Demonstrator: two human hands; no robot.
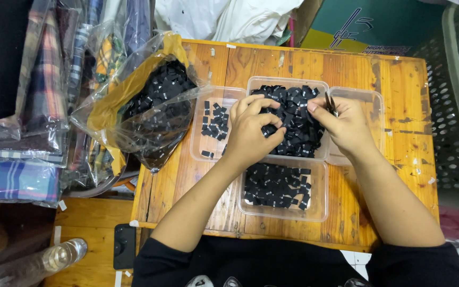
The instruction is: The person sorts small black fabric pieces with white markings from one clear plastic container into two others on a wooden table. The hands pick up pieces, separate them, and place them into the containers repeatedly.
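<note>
A worn orange wooden tabletop (389, 79) carries four clear plastic trays, with clutter pressed in on every side. On the left, folded plaid fabrics in plastic wrap (38, 106) are stacked beside the tabletop; a large clear bag (150, 106) full of small black labels lies on the tabletop's left corner.

The centre tray (293, 119) is heaped with black labels — both hands work over it. The left hand (251, 130) rests on the heap, its grip curled closed with a label pinched between thumb and fingers. The right hand (346, 125) has its grip pinched shut on a small dark tool (330, 103) (its exact kind cannot be told) at the tray's right edge.

The left tray (208, 127) holds a sparse scatter of labels; the near tray (282, 188) holds a fuller layer; the right tray (370, 106) sits mostly behind the right hand.

Below the tabletop — on the floor — lie a black phone (124, 245) and a clear plastic bottle (54, 258).
</note>
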